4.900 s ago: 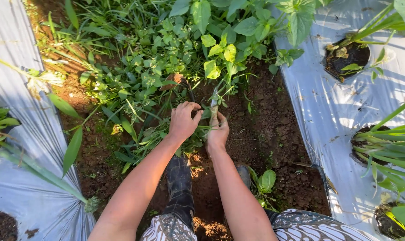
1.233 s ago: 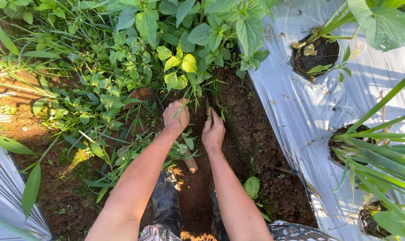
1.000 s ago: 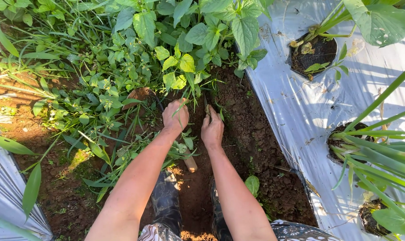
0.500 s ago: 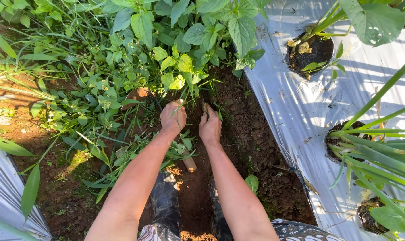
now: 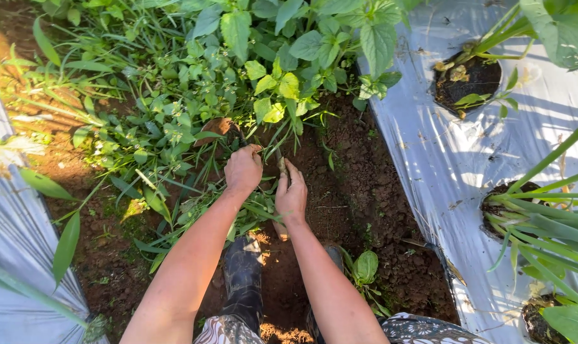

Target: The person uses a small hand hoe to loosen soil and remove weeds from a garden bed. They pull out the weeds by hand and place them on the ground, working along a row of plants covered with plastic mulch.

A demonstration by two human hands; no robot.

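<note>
Head view: the person crouches over a furrow of dark soil (image 5: pixel 359 165) between two strips of silver plastic mulch (image 5: pixel 442 159). The left hand (image 5: pixel 243 171) is closed in a fist around a bunch of grassy weed stems (image 5: pixel 277 137) at the near edge of a thick weed patch (image 5: pixel 193 89), low down, close to the ground. The right hand (image 5: pixel 291 196) sits just beside it, fingers (image 5: pixel 282 181) curled loosely around what looks like the handle of a small tool; how tight the hold is cannot be told, since the back of the hand covers it. The tool's working end is hidden among stems and soil. A piece of pale wood (image 5: pixel 278 227) shows below the right wrist, and a dark rubber boot (image 5: pixel 243 280) stands in the furrow under the forearms.

To do this well, the left hand's hold judged best is right at the base of the stems, so that roots come up instead of leaves tearing off. The tool should bite into the soil just beside the roots, angled away from the left hand's knuckles, which are very near. The pull should be steady and upward. The mulch edge at the right and the planting holes (image 5: pixel 467 79) with their green shoots (image 5: pixel 543 210) lie well apart from the hands and should stay unharmed.
</note>
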